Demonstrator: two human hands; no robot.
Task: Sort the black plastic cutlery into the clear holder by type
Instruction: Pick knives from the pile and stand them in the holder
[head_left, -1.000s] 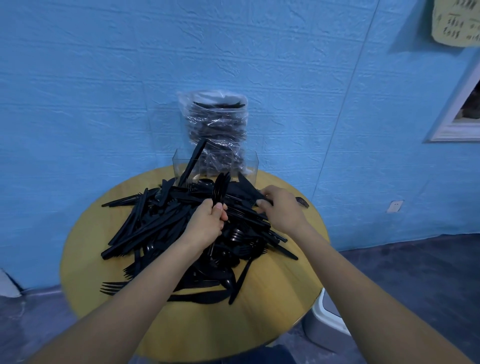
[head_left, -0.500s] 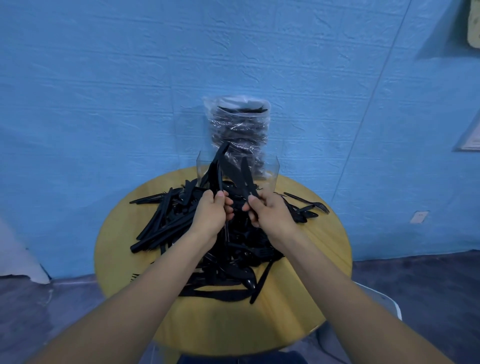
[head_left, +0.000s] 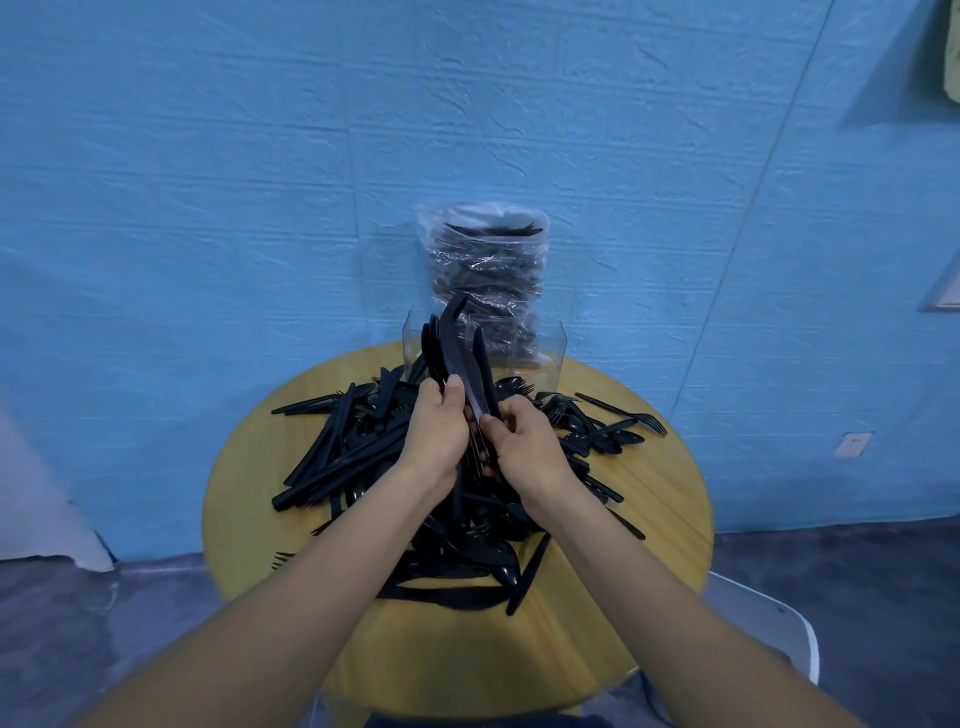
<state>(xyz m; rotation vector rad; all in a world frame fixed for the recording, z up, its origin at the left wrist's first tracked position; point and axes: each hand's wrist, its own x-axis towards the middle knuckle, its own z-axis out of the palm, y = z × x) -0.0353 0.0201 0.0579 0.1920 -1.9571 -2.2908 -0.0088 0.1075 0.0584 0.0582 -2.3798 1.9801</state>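
Both hands — left hand (head_left: 435, 431), right hand (head_left: 524, 441) — grip upright knives (head_left: 460, 353), apparently, above the cutlery pile (head_left: 353, 447).

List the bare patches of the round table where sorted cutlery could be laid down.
Bare wood on the table lies along its near rim and left edge. The cutlery pile crowds the middle; the clear holder takes the back.

Left hand (head_left: 435, 434) and right hand (head_left: 524, 444) gripping upright bundle of black knives (head_left: 460, 358) over cutlery pile (head_left: 363, 452) on round wooden counter (head_left: 660, 499). Clear holder (head_left: 553, 358) at far edge; wrapped cutlery stack (head_left: 485, 270) behind, against blue wall (head_left: 208, 182).
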